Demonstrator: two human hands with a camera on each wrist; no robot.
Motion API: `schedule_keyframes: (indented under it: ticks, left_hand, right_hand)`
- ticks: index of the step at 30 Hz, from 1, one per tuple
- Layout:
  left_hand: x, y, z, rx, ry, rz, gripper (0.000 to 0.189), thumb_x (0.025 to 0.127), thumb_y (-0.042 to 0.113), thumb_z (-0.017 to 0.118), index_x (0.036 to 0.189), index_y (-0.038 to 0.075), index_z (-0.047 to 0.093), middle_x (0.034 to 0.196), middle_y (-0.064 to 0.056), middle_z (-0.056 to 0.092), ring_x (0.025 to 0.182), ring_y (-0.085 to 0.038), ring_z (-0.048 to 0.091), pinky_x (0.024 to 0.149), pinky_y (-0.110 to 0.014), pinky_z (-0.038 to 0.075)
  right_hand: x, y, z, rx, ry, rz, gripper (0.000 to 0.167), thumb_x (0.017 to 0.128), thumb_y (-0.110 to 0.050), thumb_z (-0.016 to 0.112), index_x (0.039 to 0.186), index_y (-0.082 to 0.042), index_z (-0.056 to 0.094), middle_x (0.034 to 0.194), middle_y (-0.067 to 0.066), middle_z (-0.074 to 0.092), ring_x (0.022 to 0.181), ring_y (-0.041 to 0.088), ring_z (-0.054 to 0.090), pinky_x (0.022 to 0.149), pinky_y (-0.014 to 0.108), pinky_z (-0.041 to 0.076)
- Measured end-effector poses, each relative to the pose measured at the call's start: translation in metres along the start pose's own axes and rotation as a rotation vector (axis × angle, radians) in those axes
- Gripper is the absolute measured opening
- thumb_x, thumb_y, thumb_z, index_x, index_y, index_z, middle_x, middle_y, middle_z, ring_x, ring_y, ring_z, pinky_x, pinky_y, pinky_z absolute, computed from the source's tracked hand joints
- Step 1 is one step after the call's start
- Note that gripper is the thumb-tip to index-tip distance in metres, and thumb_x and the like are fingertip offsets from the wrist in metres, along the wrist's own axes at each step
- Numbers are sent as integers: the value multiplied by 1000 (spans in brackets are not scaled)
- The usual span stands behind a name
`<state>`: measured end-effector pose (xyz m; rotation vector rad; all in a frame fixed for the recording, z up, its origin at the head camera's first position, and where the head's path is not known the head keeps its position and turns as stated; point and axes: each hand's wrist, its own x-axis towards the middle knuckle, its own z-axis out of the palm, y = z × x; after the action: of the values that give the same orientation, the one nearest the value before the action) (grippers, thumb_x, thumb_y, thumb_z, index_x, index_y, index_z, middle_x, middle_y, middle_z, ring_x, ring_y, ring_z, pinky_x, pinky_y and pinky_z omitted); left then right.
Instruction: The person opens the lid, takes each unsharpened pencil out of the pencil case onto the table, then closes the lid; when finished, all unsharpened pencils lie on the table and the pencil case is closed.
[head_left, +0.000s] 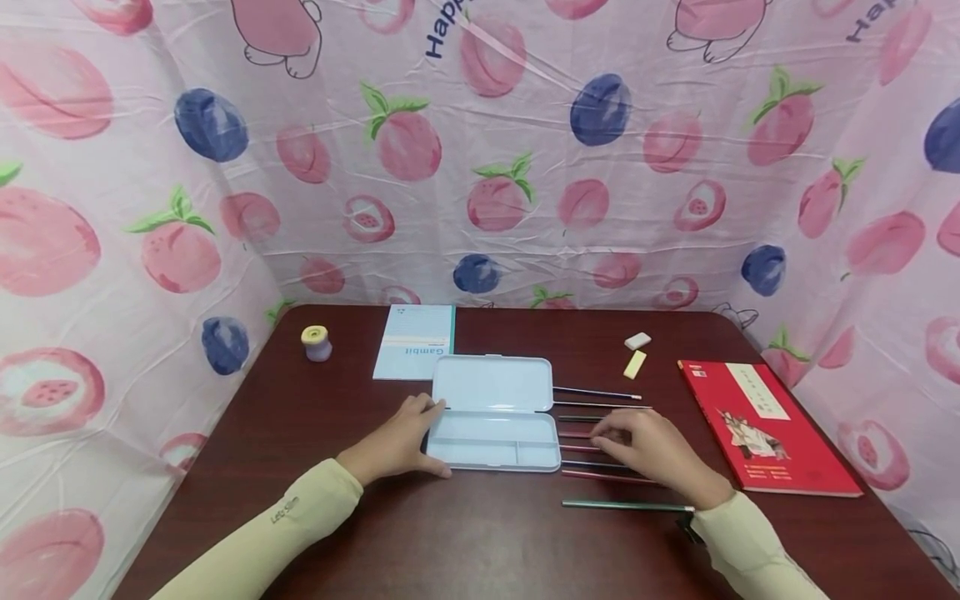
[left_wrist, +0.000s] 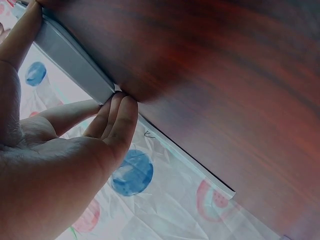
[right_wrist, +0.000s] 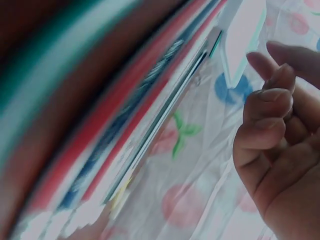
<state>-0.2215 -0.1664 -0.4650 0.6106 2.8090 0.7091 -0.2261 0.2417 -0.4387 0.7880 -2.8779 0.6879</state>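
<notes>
A pale blue pencil case (head_left: 492,383) lies with its lid folded back, its divided tray facing up. My left hand (head_left: 401,442) holds its left end, thumb at the front edge and fingertips near the hinge; in the left wrist view the fingers touch the case's side (left_wrist: 72,60). Several pencils lie in a row right of the case, the nearest being a green pencil (head_left: 628,505). Over the middle of the row is my right hand (head_left: 651,442). In the right wrist view its fingers (right_wrist: 262,132) are loosely bent with nothing seen between them, apart from the pencils.
Behind the case lies a white and blue Gambit booklet (head_left: 415,342). A small yellow and purple jar (head_left: 317,343) stands at the back left. A white eraser (head_left: 637,340) and a yellow eraser (head_left: 634,364) lie behind the pencils. A red book (head_left: 772,429) is on the right.
</notes>
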Motion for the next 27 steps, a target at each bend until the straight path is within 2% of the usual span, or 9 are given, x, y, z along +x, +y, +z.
schedule_keyframes:
  ticks: [4, 7, 10, 14, 17, 19, 21, 24, 27]
  left_hand:
    - [0, -1, 0, 0, 4, 2, 113, 76, 48, 97, 162, 0, 41, 144, -17, 53, 126, -25, 47, 109, -43, 52]
    - [0, -2, 1, 2, 9, 0, 113, 76, 48, 97, 162, 1, 41, 145, -17, 53, 126, -25, 48, 109, -43, 52]
    - [0, -3, 2, 7, 15, 2, 112, 76, 48, 96, 162, 1, 42, 146, -16, 53, 127, -25, 48, 109, -42, 52]
    - [1, -2, 2, 12, 14, 5, 112, 76, 49, 96, 162, 1, 42, 148, -17, 53, 129, -26, 47, 110, -42, 52]
    - [0, -2, 2, 9, 10, 1, 112, 77, 50, 95, 162, 1, 42, 149, -16, 53, 130, -26, 47, 111, -43, 52]
    - [0, -1, 2, 3, 10, -5, 112, 77, 50, 95, 163, 2, 42, 150, -16, 53, 131, -26, 47, 111, -43, 52]
    - [-1, 0, 2, -7, 11, -11, 114, 77, 50, 95, 164, 2, 39, 151, -17, 53, 132, -27, 47, 112, -44, 52]
    - [-2, 0, 2, -46, 20, -27, 120, 76, 48, 96, 167, 3, 32, 157, -18, 49, 137, -30, 45, 115, -47, 49]
    - [-2, 0, 2, -94, 33, -47, 127, 75, 46, 98, 169, 3, 25, 164, -18, 43, 143, -32, 42, 119, -49, 46]
  right_hand:
    - [25, -10, 4, -1, 66, -14, 14, 87, -16, 89, 100, -17, 83, 76, -14, 63, 68, 2, 51, 61, 23, 46]
    - [46, -15, 6, 16, 127, -22, 19, 88, -16, 88, 106, -14, 81, 83, -6, 64, 70, 4, 53, 63, 24, 48]
    - [66, -18, 8, 22, 159, -4, 31, 92, -18, 85, 121, -11, 77, 101, 4, 65, 70, 5, 54, 62, 25, 49]
    - [90, -20, 12, 10, 145, 60, 55, 99, -26, 77, 148, -6, 61, 134, 18, 59, 66, 11, 55, 60, 30, 49]
    - [105, -20, 17, 22, 97, 91, 67, 104, -30, 69, 160, -3, 45, 153, 24, 50, 89, 29, 70, 80, 46, 60]
    - [111, -21, 20, 49, 55, 103, 68, 107, -32, 65, 162, -1, 41, 158, 25, 48, 115, 39, 69, 98, 57, 56]
    - [114, -21, 22, 93, 27, 103, 64, 108, -31, 62, 161, 0, 42, 157, 25, 51, 125, 41, 65, 104, 58, 53]
    - [115, -25, 24, 184, 16, 82, 57, 108, -28, 63, 155, 3, 50, 147, 25, 59, 94, 31, 70, 84, 46, 60]
    - [115, -31, 25, 280, 16, 57, 51, 107, -23, 66, 149, 4, 55, 134, 25, 62, 67, 19, 63, 60, 32, 56]
